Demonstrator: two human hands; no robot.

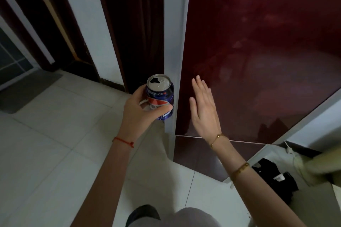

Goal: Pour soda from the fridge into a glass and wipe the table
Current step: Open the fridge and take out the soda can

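Red string bracelet (123,141), gold bracelets (217,139)

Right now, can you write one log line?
left hand: grips opened soda can | right hand: flat at red fridge door | glass: unseen

Blurred pale object (321,166) at right edge, unidentifiable.

floor (60,134): pale glossy tiles, thin grout lines. grey mat (27,90) flat on tiles at left, before dark doorway. red fridge (258,60) stands on floor at right. black items (275,177), identity unclear, beside fridge base at lower right. dark shoe (144,213) on tiles, bottom centre.
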